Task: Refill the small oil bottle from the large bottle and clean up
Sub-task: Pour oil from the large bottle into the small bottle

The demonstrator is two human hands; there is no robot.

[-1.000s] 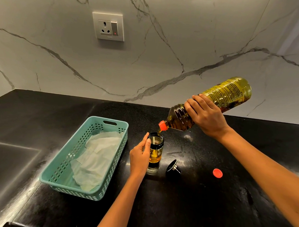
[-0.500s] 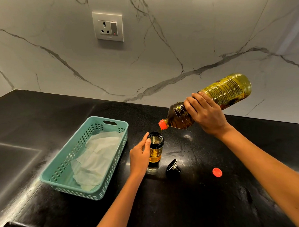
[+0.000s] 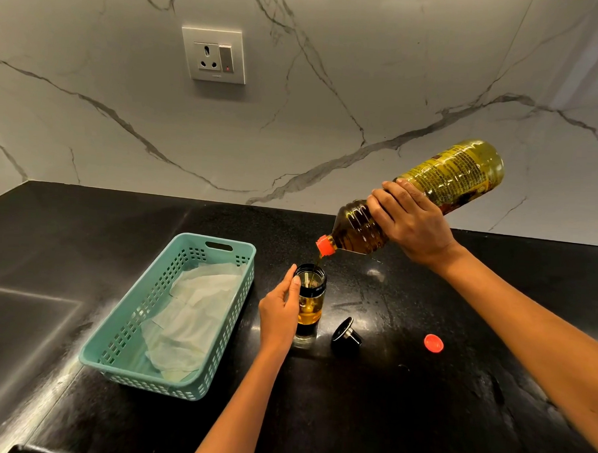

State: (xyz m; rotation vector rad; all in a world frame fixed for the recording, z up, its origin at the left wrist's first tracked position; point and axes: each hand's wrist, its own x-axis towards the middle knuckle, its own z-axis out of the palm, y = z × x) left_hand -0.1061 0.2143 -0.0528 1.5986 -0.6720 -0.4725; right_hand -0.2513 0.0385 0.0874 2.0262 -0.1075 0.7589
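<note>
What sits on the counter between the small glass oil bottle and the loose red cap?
In the head view, a black pourer lid lies between the small glass oil bottle and the red cap.

The right hand (image 3: 412, 226) is raised, fingers wrapped over what it grips, wrist bent, forearm running down to the right. The left hand (image 3: 280, 311) sits low, fingers curled, thumb up, forearm reaching up from below.

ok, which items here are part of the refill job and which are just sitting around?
In the job:
large bottle
small bottle
black stopper
red cap
basket holding cloth (probably cleanup)

Lying about:
wall socket
</note>
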